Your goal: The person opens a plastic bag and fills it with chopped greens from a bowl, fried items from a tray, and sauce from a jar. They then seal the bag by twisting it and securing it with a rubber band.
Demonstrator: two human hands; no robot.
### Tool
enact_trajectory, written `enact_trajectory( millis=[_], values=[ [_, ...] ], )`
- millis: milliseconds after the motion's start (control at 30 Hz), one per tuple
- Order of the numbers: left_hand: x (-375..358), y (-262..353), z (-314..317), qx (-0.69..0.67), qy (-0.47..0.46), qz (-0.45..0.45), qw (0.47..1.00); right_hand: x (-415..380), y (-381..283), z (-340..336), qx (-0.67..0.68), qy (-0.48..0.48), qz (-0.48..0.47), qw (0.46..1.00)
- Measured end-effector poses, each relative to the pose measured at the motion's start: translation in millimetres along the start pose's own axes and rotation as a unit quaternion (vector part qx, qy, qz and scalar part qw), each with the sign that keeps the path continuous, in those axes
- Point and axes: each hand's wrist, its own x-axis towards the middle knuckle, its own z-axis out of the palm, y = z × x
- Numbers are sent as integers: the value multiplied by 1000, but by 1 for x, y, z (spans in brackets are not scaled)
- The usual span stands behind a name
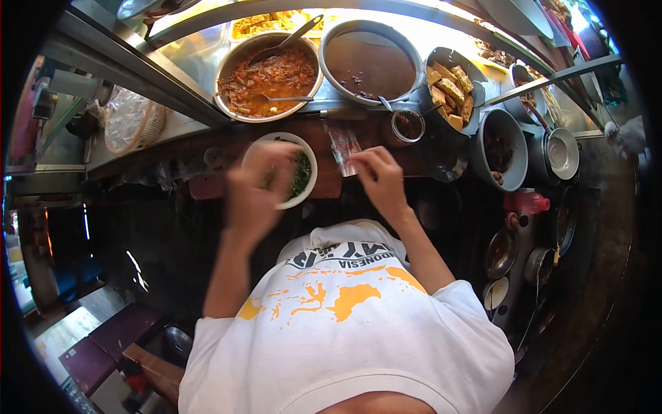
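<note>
My left hand point(258, 181) is smeared by motion over a white bowl point(312, 188) of chopped green leaves point(301, 174). Whether its fingers hold anything cannot be made out. A small clear plastic bag point(341, 143) lies at the counter's front, a little right of the bowl. The fingertips of my right hand point(380, 176) are pinched at the bag's lower right edge. Just beyond that hand stands a glass jar point(407, 127) with dark red contents.
Behind the wooden counter edge point(227, 141) stand a pan of red sauce point(269, 79) with a ladle, a pot of brown liquid point(372, 58) and a bowl of fried tofu pieces point(452, 86). A grey pot point(502, 148) is right; a wrapped basket point(134, 121) is left. Metal rails cross above.
</note>
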Motion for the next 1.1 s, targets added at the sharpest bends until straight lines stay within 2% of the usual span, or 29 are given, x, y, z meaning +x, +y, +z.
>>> enact_trajectory(
  millis=[33,67,133,233,367,467,567,667,767,867,967,1100],
  values=[
    [-12,-4,46,-32,-33,35,998,-3,13,-10,-40,16,-11,999],
    [-25,-5,84,-80,-87,-1,993,-7,28,-20,-81,32,-23,996],
    [-37,-18,136,-41,-106,50,992,-15,44,-26,-146,33,-74,986],
    [-44,-38,165,112,-87,51,989,-31,62,-21,-192,-20,-171,966],
    [-48,-71,182,127,-50,51,989,-30,77,7,-266,-19,-220,938],
    [-53,-92,190,61,-41,24,997,-20,100,16,-272,-5,-228,935],
    [-51,-91,189,52,-16,35,998,-10,104,11,-231,4,-216,949],
    [-44,-67,179,30,3,48,998,-4,94,4,-129,20,-178,975],
    [-38,-73,182,17,4,70,997,2,76,-9,-87,-19,-79,993],
    [-32,-66,184,22,27,83,996,8,60,-20,-58,-39,-66,995],
    [-27,-64,192,33,76,75,994,8,61,-29,-28,-76,-101,992],
    [-20,-57,199,29,73,56,995,8,65,-38,-7,-59,-81,995]
  ],
)
